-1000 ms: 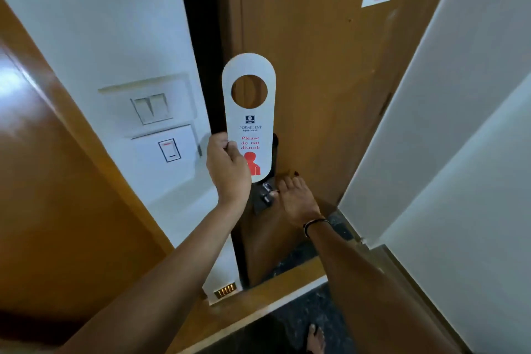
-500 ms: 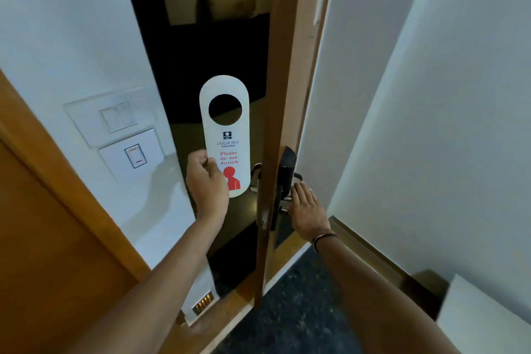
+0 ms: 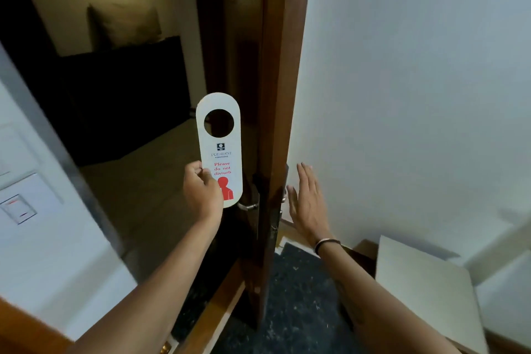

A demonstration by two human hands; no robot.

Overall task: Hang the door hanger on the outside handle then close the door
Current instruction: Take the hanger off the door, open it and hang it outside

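My left hand grips the lower left edge of a white door hanger, held upright, with a round hole near its top and red "Please do not disturb" print. The wooden door stands wide open, edge-on to me. Its outside handle, a silver lever, pokes out just below and right of the hanger's bottom. On the other side of the door edge, my right hand is flat with fingers spread, beside the inside lever, holding nothing.
A dark corridor with a tan floor lies beyond the doorway. A white wall sits close on the right. Switch plates are on the left wall. Dark carpet and a wooden threshold lie underfoot; a white panel rests low right.
The door has swung from nearly shut to wide open. My right hand has let go of the inside lever and opened flat. My left hand keeps holding the hanger, now nearer the outside handle.
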